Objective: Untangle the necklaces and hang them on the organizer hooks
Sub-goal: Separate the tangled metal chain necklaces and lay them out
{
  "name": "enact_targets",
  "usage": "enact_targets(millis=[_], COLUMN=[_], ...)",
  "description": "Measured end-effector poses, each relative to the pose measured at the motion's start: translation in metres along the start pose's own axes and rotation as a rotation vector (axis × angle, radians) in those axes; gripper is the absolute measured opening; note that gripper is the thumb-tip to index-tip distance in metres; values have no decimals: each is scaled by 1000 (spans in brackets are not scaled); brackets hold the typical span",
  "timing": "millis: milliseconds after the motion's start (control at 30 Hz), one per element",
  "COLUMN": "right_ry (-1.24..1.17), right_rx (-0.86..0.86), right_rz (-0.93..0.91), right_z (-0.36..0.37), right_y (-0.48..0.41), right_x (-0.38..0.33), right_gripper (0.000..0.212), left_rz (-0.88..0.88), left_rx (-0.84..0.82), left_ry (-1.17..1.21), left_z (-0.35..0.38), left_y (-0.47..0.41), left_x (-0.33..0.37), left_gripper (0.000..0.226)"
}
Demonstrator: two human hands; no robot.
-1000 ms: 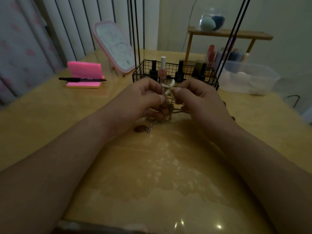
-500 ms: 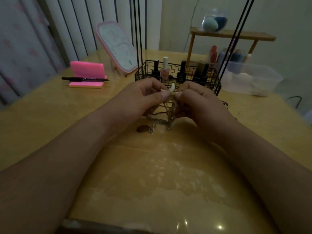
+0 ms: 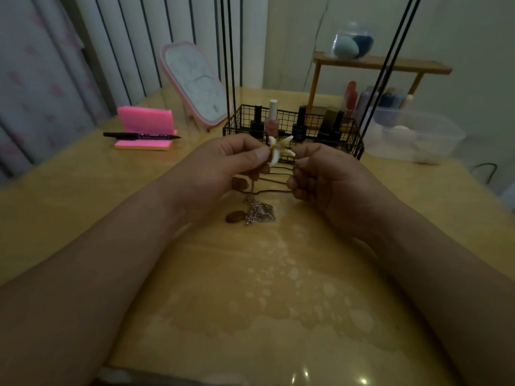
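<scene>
Left hand (image 3: 223,165): thumb and forefinger pinch the white pronged pendant (image 3: 279,150). Right hand (image 3: 331,176): fingers curled around the dark cord (image 3: 276,192).

Change over the last second: the hands were knuckle to knuckle at the pendant and are now apart, with at least two cord strands drawn taut between them. The silver chain (image 3: 259,213), which hung from the fingers, now lies mostly heaped on the tabletop (image 3: 278,288) below the hands, beside its brown oval stone (image 3: 234,216). A strand seems to run from the heap up to the left hand.

Judgement: separation is under way but not finished, and nothing is hung.

Count: two hands; two necklaces (cord, chain); two pendants. Behind them is one wire basket (image 3: 239,126) with four upright rods (image 3: 226,65); its hooks are out of view. At least four bottles (image 3: 272,121).
</scene>
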State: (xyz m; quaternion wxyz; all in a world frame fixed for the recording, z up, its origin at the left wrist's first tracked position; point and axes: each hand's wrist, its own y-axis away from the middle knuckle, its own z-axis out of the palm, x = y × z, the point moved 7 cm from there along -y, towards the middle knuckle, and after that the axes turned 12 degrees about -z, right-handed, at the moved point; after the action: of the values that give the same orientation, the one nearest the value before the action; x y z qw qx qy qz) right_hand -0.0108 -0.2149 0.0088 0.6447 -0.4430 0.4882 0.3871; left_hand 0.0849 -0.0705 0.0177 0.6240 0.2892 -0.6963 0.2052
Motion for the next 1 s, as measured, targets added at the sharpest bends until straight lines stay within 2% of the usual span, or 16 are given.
enact_targets(millis=[67, 167, 300, 433, 500, 567, 600, 700, 767, 867, 933, 1000], right_ry=[96, 136, 211, 224, 162, 92, 135, 538, 677, 737, 735, 646], right_rx=[-46, -104, -48, -47, -54, -55, -61, -205, -306, -347, -350, -321], right_rz=[-47, -104, -160, -139, -108, -55, -45, -154, -180, -163, -165, -149], right_z=[3, 10, 6, 5, 9, 12, 13, 22, 34, 44, 43, 33], right_y=[1, 5, 4, 5, 4, 3, 3, 9, 15, 19, 19, 17], right_x=[-3, -9, -15, -14, -13, -9, -7, -8, -6, -2, -4, -8], right_gripper=[15, 21, 15, 20, 31, 39, 39, 30, 31, 13, 7, 11], left_rz=[2, 16, 21, 35, 56, 72, 80, 127, 155, 169, 172, 155], left_rx=[10, 17, -23, -49, -70, -114, -143, -243, -291, -309, -295, -248], left_ry=[-10, -44, -82, -95, -3, 198, 314, 531, 574, 623, 645, 647], left_z=[1, 3, 8, 12, 12, 7, 5, 4, 9, 11, 6, -1], left_y=[0, 1, 6, 8, 9, 9, 10, 13, 15, 16, 15, 13], left_x=[-1, 1, 4, 6, 9, 15, 18, 28, 32, 35, 35, 32], left_gripper=[14, 16, 18, 17, 18, 21, 22, 21, 18, 18, 18, 16])
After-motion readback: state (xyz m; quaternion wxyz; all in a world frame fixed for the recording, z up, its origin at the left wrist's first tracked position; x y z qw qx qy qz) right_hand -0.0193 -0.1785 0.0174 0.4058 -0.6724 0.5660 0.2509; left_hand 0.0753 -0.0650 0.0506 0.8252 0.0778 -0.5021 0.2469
